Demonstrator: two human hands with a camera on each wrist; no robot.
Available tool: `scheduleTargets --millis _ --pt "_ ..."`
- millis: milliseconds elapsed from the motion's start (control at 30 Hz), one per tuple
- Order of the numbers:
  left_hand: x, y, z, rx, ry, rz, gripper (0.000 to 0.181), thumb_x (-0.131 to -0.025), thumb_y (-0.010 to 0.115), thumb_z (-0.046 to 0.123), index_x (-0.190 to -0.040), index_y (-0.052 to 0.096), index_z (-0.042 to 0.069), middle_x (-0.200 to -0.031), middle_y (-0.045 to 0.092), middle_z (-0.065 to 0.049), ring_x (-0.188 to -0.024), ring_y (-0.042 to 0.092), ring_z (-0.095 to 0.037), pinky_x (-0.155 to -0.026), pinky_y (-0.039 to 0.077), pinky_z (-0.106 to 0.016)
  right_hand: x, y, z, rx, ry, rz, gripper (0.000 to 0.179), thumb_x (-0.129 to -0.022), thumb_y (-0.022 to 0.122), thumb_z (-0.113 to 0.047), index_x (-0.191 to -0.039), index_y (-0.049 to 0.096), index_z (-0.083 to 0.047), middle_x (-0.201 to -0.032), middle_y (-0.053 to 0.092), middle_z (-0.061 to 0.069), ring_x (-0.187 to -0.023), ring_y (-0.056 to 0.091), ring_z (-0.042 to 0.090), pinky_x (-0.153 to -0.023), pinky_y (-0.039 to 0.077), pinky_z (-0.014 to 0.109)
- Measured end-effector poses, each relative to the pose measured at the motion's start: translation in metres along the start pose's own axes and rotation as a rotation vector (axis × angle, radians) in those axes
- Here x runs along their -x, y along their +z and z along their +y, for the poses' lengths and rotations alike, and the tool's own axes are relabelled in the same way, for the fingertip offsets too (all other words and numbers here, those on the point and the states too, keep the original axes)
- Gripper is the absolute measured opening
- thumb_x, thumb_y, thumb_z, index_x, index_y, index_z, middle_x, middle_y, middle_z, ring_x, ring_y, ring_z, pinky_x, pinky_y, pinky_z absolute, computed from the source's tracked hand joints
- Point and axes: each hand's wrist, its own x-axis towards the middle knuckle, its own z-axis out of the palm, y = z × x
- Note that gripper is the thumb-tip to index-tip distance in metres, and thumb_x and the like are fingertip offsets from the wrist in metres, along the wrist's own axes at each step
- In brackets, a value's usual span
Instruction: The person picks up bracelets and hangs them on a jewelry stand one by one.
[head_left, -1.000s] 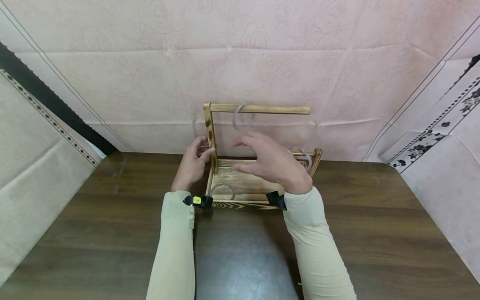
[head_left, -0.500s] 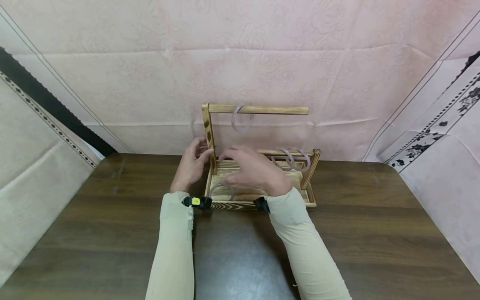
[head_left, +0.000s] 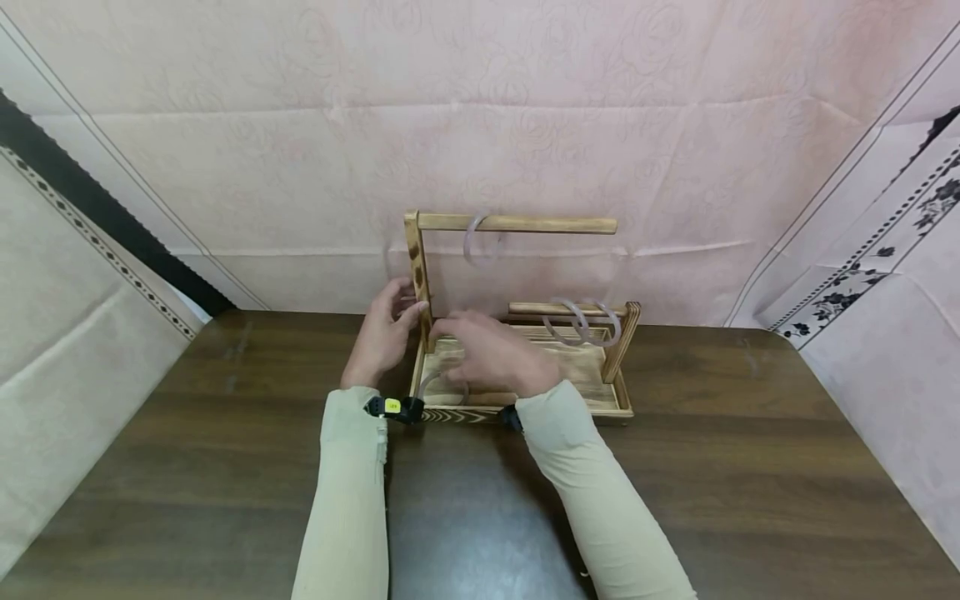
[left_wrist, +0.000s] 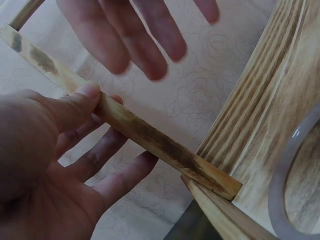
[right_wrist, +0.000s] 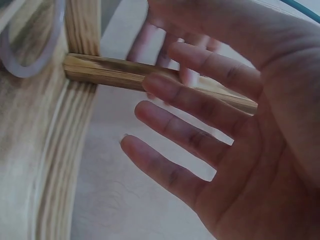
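Observation:
A wooden jewelry stand with a tray base stands at the far side of the table. My left hand pinches its left upright post, thumb in front and fingers behind. Over the left part of the tray is my right hand, fingers spread and holding nothing in the right wrist view. Below it, a pale translucent bangle lies in the tray, partly covered by the hand in the head view. One bangle hangs on the upper bar; two bangles hang on the lower bar.
Dark wooden tabletop surrounds the stand. Directly behind rises a pale pink rose-patterned cloth, with white cloth panels at both sides. The free right end of the upper bar sticks out above the lower one.
My right hand has moved left and down across the tray toward the left post, uncovering the lower bar and its two bangles. The left hand stays on the post.

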Motion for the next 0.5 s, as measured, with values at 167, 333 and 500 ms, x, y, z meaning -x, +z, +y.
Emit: scheduleTargets --millis 167,333,500 --pt "0.000 0.000 0.000 0.013 -0.009 -0.001 0.038 -0.105 0.055 0.012 -0.141 0.048 0.004 -0.136 0.059 -0.019 -0.131 0.057 -0.033 -0.106 0.053 -0.048 -0.006 0.008 0.002 0.040 -0.008 -0.025 0.047 -0.087 0.082 -0.020 -0.131 0.065 -0.017 -0.131 0.062 0.004 -0.123 0.058 0.024 -0.106 0.049 0.039" --pt "0.001 0.000 0.002 0.018 -0.016 -0.002 0.037 -0.105 0.055 0.013 -0.140 0.049 0.005 -0.135 0.060 -0.018 -0.131 0.057 -0.033 -0.106 0.053 -0.049 -0.011 0.015 0.004 0.080 -0.020 -0.040 0.053 -0.086 0.083 -0.020 -0.135 0.064 -0.015 -0.135 0.062 0.005 -0.121 0.059 0.022 -0.104 0.051 0.038" --pt "0.001 -0.001 0.001 0.014 -0.015 -0.004 0.036 -0.105 0.055 0.012 -0.140 0.049 0.004 -0.135 0.060 -0.019 -0.131 0.057 -0.032 -0.107 0.052 -0.048 -0.016 0.023 0.006 0.077 -0.047 -0.051 0.051 -0.083 0.085 -0.015 -0.130 0.066 -0.015 -0.125 0.068 0.006 -0.108 0.063 0.022 -0.096 0.053 0.037"
